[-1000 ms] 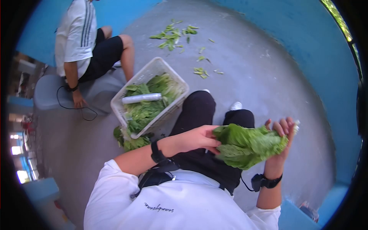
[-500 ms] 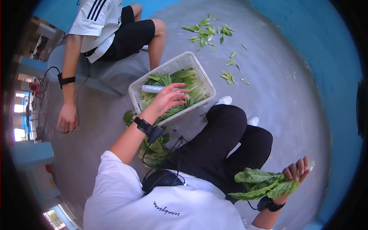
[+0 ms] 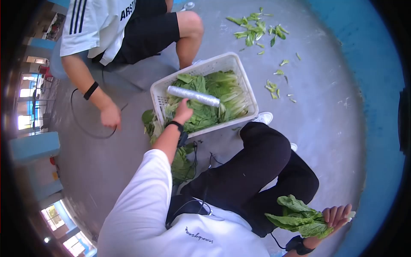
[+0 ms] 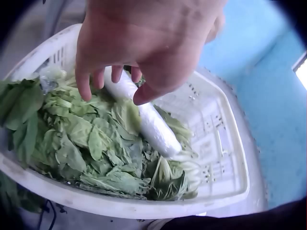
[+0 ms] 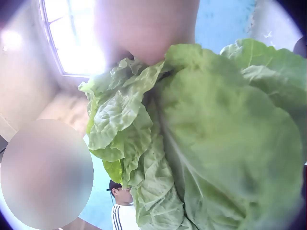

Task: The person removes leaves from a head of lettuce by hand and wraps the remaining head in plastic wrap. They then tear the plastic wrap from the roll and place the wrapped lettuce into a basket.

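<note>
The head camera looks steeply down from above a black-trousered lap (image 3: 244, 175), wide and well back, so that the left hand (image 3: 184, 112), the basket (image 3: 247, 83) and, at lower right, the right hand (image 3: 337, 215) all fit. The left wrist camera sits close behind its hand, facing down and across the basket towards a blue wall (image 4: 283, 110). Of the 2 wrist views, the right is tighter: leafy greens (image 5: 230, 129) fill much of it, a bright window (image 5: 74, 33) behind. Head and left wrist share the basket and its shiny roll (image 3: 192, 95); head and right wrist share the greens.
</note>
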Demonstrator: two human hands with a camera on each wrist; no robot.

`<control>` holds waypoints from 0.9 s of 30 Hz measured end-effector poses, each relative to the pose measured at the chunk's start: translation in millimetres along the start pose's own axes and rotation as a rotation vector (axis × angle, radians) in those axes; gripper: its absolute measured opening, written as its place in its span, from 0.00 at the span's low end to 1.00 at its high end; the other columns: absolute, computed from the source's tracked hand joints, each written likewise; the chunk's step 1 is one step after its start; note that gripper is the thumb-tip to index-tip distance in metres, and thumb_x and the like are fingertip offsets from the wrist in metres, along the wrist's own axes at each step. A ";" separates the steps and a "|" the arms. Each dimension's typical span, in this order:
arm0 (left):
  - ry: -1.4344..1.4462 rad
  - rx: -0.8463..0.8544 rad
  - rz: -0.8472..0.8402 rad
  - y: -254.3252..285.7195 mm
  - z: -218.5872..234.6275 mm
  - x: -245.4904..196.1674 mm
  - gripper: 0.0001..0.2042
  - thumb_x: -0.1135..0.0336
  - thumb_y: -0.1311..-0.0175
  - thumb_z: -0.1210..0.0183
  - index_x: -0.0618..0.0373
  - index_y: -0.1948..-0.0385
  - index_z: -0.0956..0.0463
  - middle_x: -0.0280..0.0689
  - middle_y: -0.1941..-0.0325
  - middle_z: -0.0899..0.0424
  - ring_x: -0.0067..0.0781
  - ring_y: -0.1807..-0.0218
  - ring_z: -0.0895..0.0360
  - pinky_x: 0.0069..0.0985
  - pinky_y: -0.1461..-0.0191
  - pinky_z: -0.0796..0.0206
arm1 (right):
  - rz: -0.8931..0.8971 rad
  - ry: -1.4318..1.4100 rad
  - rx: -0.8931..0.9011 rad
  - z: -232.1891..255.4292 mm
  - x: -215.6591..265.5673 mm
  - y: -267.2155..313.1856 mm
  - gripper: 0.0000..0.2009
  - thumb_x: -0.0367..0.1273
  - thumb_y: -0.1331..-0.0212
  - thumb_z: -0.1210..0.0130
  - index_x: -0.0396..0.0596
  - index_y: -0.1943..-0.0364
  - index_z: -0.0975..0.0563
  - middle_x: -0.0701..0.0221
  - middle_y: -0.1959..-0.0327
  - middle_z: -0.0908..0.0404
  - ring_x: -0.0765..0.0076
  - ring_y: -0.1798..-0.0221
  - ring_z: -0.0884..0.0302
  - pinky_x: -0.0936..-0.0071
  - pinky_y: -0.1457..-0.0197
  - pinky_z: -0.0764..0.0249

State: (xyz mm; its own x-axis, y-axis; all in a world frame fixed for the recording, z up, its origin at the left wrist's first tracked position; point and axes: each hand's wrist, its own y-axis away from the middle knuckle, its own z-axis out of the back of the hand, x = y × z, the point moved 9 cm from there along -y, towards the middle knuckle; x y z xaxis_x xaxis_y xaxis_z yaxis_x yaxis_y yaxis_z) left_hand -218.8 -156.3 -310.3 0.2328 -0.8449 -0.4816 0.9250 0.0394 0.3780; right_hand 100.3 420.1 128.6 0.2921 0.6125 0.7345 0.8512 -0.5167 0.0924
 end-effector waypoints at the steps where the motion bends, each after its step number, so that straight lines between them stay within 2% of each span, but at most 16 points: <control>1: -0.079 -0.018 -0.091 3.2 -2.3 -28.7 0.32 0.72 0.44 0.40 0.54 0.32 0.32 0.52 0.29 0.29 0.57 0.28 0.33 0.44 0.25 0.39 | -0.012 0.014 0.017 2.8 0.4 -4.2 0.11 0.35 0.24 0.45 0.51 0.60 0.36 0.79 0.81 0.38 0.83 0.82 0.39 0.81 0.73 0.34; 3: -0.203 0.006 -0.130 -3.5 -24.2 -54.4 0.32 0.72 0.42 0.41 0.53 0.31 0.33 0.50 0.26 0.32 0.56 0.25 0.37 0.47 0.23 0.43 | -0.018 0.047 0.053 4.5 6.4 -9.7 0.11 0.35 0.24 0.45 0.51 0.60 0.36 0.79 0.81 0.38 0.83 0.82 0.37 0.81 0.73 0.33; 7: -0.425 0.074 -0.245 -5.5 -34.4 -105.0 0.30 0.72 0.37 0.45 0.52 0.29 0.34 0.47 0.23 0.36 0.54 0.22 0.42 0.54 0.22 0.45 | -0.020 0.097 -0.048 18.7 9.5 -8.8 0.11 0.35 0.25 0.44 0.51 0.60 0.36 0.78 0.79 0.37 0.84 0.81 0.37 0.83 0.73 0.33; 8: -0.517 0.118 -0.264 -6.1 -38.2 -112.3 0.33 0.74 0.37 0.45 0.54 0.26 0.39 0.48 0.25 0.33 0.52 0.22 0.41 0.54 0.22 0.47 | -0.005 0.110 -0.095 22.4 10.7 -6.6 0.12 0.35 0.25 0.44 0.51 0.59 0.37 0.78 0.79 0.38 0.84 0.81 0.38 0.83 0.73 0.33; 10: -0.567 0.318 -0.156 -14.3 -50.8 -104.2 0.33 0.73 0.37 0.44 0.54 0.26 0.39 0.46 0.27 0.32 0.50 0.23 0.40 0.54 0.25 0.43 | 0.025 0.130 -0.181 21.0 6.3 -0.4 0.12 0.35 0.25 0.43 0.51 0.59 0.37 0.78 0.78 0.38 0.84 0.81 0.39 0.83 0.73 0.33; 11: -0.595 0.418 -0.095 -14.8 -55.3 -97.9 0.34 0.73 0.37 0.43 0.54 0.26 0.39 0.46 0.27 0.31 0.49 0.23 0.40 0.53 0.26 0.41 | -0.023 0.111 -0.219 18.6 2.4 1.2 0.12 0.35 0.27 0.42 0.53 0.61 0.35 0.79 0.79 0.37 0.83 0.80 0.39 0.81 0.71 0.35; 12: -0.702 0.369 -0.129 -17.0 -55.1 -98.3 0.33 0.72 0.38 0.41 0.52 0.28 0.36 0.44 0.30 0.29 0.48 0.26 0.36 0.54 0.30 0.38 | -0.073 0.089 -0.260 8.6 -1.7 -1.7 0.11 0.36 0.28 0.41 0.55 0.63 0.34 0.80 0.79 0.37 0.82 0.80 0.40 0.79 0.70 0.37; 13: -0.761 0.391 -0.131 -16.0 -57.7 -93.8 0.31 0.72 0.39 0.40 0.53 0.30 0.34 0.44 0.31 0.28 0.48 0.26 0.35 0.54 0.30 0.38 | -0.123 0.064 -0.300 6.5 -6.9 -2.8 0.11 0.37 0.30 0.39 0.57 0.65 0.32 0.81 0.80 0.36 0.81 0.79 0.40 0.77 0.68 0.39; 14: -0.819 0.412 -0.135 -14.4 -59.9 -89.3 0.30 0.71 0.39 0.39 0.53 0.31 0.33 0.44 0.31 0.27 0.47 0.27 0.34 0.55 0.31 0.38 | -0.122 0.060 -0.184 19.3 -3.1 -3.1 0.11 0.37 0.28 0.41 0.55 0.63 0.33 0.80 0.81 0.36 0.80 0.80 0.38 0.76 0.69 0.35; 15: -0.876 0.430 -0.140 -13.2 -58.1 -89.3 0.29 0.71 0.39 0.38 0.53 0.33 0.32 0.44 0.32 0.27 0.47 0.28 0.33 0.56 0.31 0.37 | -0.117 0.054 -0.065 53.9 7.9 0.5 0.11 0.37 0.26 0.43 0.54 0.61 0.35 0.79 0.81 0.36 0.79 0.81 0.36 0.75 0.69 0.31; 16: -0.853 0.358 -0.188 -14.6 -57.6 -86.4 0.28 0.68 0.43 0.34 0.52 0.37 0.29 0.44 0.34 0.25 0.47 0.29 0.32 0.59 0.28 0.41 | -0.109 0.050 0.054 68.7 13.6 3.8 0.12 0.37 0.25 0.45 0.53 0.59 0.37 0.78 0.82 0.36 0.78 0.82 0.33 0.74 0.70 0.26; 19: -0.939 0.359 -0.265 -1.1 -51.2 -89.6 0.29 0.66 0.44 0.34 0.47 0.37 0.28 0.39 0.40 0.20 0.44 0.29 0.31 0.57 0.22 0.49 | -0.092 0.030 -0.040 61.7 6.5 -0.4 0.14 0.36 0.28 0.40 0.52 0.61 0.35 0.79 0.83 0.36 0.80 0.83 0.33 0.72 0.71 0.25; 20: -0.925 0.441 -0.223 0.3 -53.5 -81.6 0.32 0.64 0.48 0.30 0.48 0.37 0.30 0.40 0.46 0.16 0.45 0.32 0.27 0.59 0.20 0.55 | -0.064 0.061 -0.079 55.0 3.9 -0.5 0.13 0.36 0.27 0.40 0.52 0.60 0.36 0.79 0.81 0.37 0.81 0.82 0.35 0.76 0.72 0.28; 22: -0.853 0.469 -0.239 7.1 -43.4 -85.3 0.34 0.62 0.50 0.29 0.50 0.37 0.32 0.41 0.47 0.16 0.48 0.34 0.25 0.61 0.20 0.55 | -0.008 0.130 -0.158 32.7 -1.7 -1.8 0.13 0.34 0.26 0.42 0.52 0.58 0.37 0.78 0.77 0.39 0.85 0.80 0.40 0.84 0.73 0.34; 27: -0.722 0.356 -0.327 10.0 -0.2 -102.1 0.34 0.56 0.48 0.28 0.51 0.38 0.32 0.44 0.50 0.16 0.49 0.39 0.22 0.58 0.22 0.49 | -0.004 0.163 -0.152 20.6 -8.4 1.3 0.13 0.33 0.27 0.41 0.53 0.58 0.37 0.80 0.77 0.39 0.86 0.80 0.42 0.85 0.74 0.37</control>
State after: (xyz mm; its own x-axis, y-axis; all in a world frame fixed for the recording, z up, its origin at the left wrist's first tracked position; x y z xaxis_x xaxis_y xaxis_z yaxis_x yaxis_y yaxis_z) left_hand -233.3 -69.5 -257.5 -0.3875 -0.9212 -0.0353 0.7351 -0.3319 0.5911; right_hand 107.9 426.6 108.7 0.2036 0.5164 0.8318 0.7729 -0.6063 0.1872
